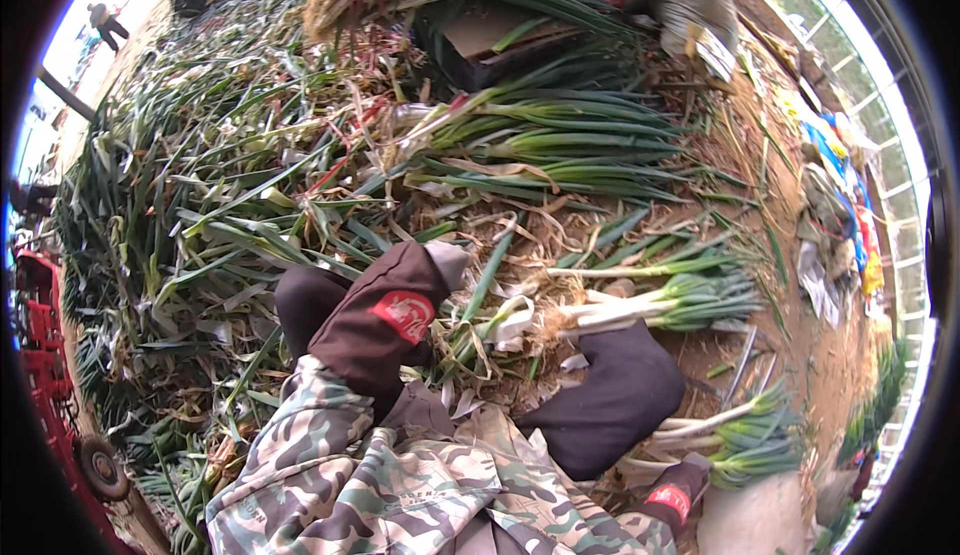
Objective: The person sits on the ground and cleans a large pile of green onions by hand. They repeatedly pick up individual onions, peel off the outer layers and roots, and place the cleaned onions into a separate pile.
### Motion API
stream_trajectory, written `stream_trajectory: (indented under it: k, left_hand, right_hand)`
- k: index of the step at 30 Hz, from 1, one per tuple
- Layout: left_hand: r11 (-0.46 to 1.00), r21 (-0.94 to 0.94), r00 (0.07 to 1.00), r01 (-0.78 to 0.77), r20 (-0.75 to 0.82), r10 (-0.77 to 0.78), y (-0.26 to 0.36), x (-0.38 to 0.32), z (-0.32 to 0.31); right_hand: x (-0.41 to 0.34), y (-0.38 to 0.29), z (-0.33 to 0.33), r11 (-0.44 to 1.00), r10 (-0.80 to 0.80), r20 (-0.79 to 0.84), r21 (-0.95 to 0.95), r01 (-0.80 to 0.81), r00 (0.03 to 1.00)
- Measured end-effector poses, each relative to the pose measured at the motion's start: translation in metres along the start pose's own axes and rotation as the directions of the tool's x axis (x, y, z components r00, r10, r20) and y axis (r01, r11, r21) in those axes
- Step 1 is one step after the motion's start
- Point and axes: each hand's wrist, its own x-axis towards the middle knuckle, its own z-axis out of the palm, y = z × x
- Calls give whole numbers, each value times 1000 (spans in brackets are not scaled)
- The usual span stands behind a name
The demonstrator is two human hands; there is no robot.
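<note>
My left hand (450,262), in a grey glove below a dark brown sleeve cover, is raised over the ground litter before me. Its fingers are hidden, so any hold cannot be made out. Far to the lower right, my right hand (697,462) is beside or on a bundle of long green onions (739,442); its fingers are mostly hidden too. A second bundle of green onions (637,309), with white stalks and roots, lies beyond my dark-trousered knee (622,397). Peeled leaves (514,322) lie between my legs.
A deep heap of onion leaves (202,195) covers the left side. Ahead lie untrimmed green onions (555,135) and a box (495,37). A pale sack (757,514) is at lower right. Red machinery (52,360) stands left; a distant person (109,24) is upper left.
</note>
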Motion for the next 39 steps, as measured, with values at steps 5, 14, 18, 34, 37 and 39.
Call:
stream_trajectory:
  k: [5, 14, 18, 34, 37, 39]
  left_hand:
    - [976, -98, 976, 197, 114, -185, -55, 59, 15]
    - [796, -247, 675, 553, -426, -602, -187, 147, -5]
    - [865, -173, 690, 470, -539, -483, -246, 185, -43]
    - [895, -77, 898, 440, 53, -437, -354, 290, -84]
    - [913, -147, 919, 381, -53, -392, -338, 272, -75]
    - [737, -570, 920, 362, 90, -381, -319, 253, -60]
  right_hand:
    - [-14, -54, 15, 987, -128, -181, -116, 108, 975]
    - [-259, -270, 137, 663, -748, 320, 392, 638, 581]
    - [-303, -286, 180, 894, -446, 639, 278, 352, 627]
    - [-328, -323, 221, 832, -293, 760, -96, 547, 580]
    - [-329, -326, 219, 836, -293, 766, -85, 541, 572]
    - [-330, -326, 217, 825, -302, 788, -66, 562, 536]
